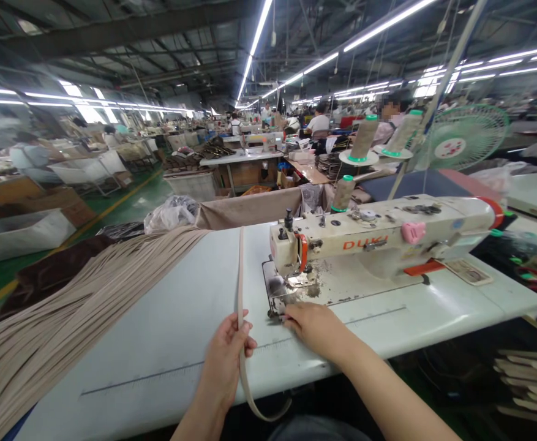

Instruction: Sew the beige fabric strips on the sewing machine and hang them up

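Note:
My left hand point(228, 350) pinches a long beige strap point(240, 269) that runs across the white sewing table point(167, 318) to its far edge and loops down below the near edge toward my lap. My right hand point(316, 327) rests flat on the table just in front of the needle plate point(280, 294) of the white sewing machine point(378, 236); its fingertips press near the strap's other end, though the end itself is hidden under the hand.
A big pile of beige straps point(66, 312) drapes over the table's left side. Thread cones point(364, 138) and a green fan point(461, 138) stand behind the machine. More straps point(532, 383) are stacked at lower right. Other workers sit at distant tables.

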`<state>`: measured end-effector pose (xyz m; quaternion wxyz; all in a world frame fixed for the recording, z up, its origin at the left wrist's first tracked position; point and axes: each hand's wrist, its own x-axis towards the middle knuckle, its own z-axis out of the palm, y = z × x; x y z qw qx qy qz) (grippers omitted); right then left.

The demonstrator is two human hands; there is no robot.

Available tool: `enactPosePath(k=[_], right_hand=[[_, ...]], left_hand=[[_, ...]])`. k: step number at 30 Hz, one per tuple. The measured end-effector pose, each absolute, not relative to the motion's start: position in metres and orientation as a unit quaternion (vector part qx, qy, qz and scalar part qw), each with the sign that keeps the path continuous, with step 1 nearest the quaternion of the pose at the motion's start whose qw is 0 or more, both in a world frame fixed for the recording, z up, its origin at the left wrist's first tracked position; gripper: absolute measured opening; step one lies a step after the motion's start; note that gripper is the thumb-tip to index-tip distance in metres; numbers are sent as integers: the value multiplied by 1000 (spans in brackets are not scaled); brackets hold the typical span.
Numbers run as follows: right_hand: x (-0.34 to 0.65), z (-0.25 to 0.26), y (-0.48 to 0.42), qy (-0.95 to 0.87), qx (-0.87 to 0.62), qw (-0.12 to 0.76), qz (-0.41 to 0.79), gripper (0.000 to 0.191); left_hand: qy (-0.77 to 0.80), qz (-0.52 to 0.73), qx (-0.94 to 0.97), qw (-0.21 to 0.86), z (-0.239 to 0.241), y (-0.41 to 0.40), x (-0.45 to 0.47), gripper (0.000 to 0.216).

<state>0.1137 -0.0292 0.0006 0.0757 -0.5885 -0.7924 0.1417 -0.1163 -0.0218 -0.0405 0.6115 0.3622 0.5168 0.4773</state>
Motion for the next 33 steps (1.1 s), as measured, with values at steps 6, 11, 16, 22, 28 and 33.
enactPosePath(k=[6,11,16,22,28,33], right_hand=[[124,-5,-55,-766,-542,229,259,20],[121,-7,-61,-701,-562,322,300,23],[106,-7,-64,-692,-574,327,292,14],[96,-12,-64,-728,-567,306,234,6],[90,-13,-66,-745,-567,299,183,5],[90,-11,-64,-746,-576,311,122,9]], left_hand=[[518,431,456,582,-42,-21,-123,69],[505,399,472,603,-40,-21,-120,67],[479,398,467,627,-32,-28,-110,58],[472,406,453,638,-30,-33,-106,59],[467,405,446,647,-30,-33,-105,66],[464,417,430,652,-32,-35,-102,80]])
